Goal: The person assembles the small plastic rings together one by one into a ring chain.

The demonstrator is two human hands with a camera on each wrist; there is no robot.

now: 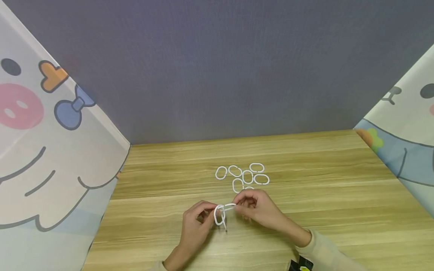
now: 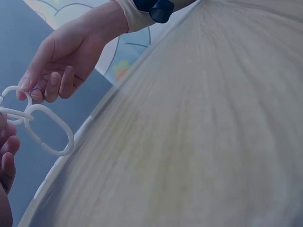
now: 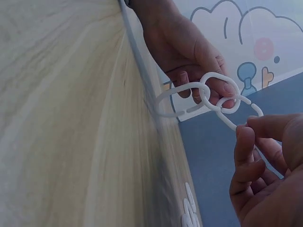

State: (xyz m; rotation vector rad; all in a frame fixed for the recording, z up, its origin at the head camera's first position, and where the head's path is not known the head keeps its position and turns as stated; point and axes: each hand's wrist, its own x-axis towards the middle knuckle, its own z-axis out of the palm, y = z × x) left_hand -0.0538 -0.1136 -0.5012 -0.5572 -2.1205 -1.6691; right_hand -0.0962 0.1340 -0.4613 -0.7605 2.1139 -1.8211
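My left hand (image 1: pixel 196 227) pinches a white oval plastic link (image 3: pixel 204 92) between thumb and fingers. Through that link hangs another white link (image 2: pixel 71 137), which dangles free over the table. My right hand (image 1: pixel 261 210) pinches the end of a further white link (image 1: pixel 231 204), held out roughly level. In the right wrist view this link crosses the one in my left hand, and a small gap shows in its side. Fingertips partly cover the held links, so exactly how they interlock is hard to tell.
Several loose white links (image 1: pixel 237 179) lie flat on the wood-grain table (image 1: pixel 162 180) beyond my hands. A grey panel (image 1: pixel 217 75) stands behind the table, with cartoon-printed panels on both sides. A black object (image 1: pixel 294 265) sits by the right sleeve.
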